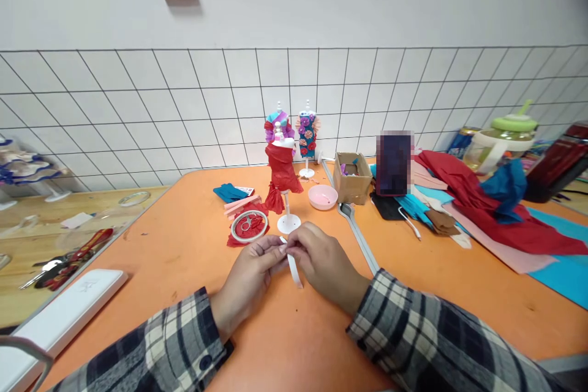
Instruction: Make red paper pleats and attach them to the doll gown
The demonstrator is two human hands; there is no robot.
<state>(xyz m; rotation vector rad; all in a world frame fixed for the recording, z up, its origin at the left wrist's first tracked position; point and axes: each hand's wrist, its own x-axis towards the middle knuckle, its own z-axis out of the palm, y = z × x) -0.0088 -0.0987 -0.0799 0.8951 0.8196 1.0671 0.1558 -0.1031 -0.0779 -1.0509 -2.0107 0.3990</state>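
Note:
My left hand (pixel 254 266) and my right hand (pixel 321 255) meet low over the middle of the orange table. Their closed fingertips pinch a narrow white strip (pixel 294 271), which looks like tape or paper; its free end hangs down between them. Just beyond stands a small white dress form (pixel 288 223) wrapped in red crepe paper (pixel 282 168). To its left, a roll of tape (pixel 234 229) lies on red paper with small scissors (pixel 248 220) inside the ring. What the fingertips cover is partly hidden.
Two more decorated dress forms, one with blue paper and flowers (pixel 307 135), stand behind. Right of them are a pink bowl (pixel 323 197), a cardboard box (pixel 352 177), a propped phone (pixel 394 165) and coloured paper sheets (pixel 482 208). A white power bank (pixel 68 318) lies left.

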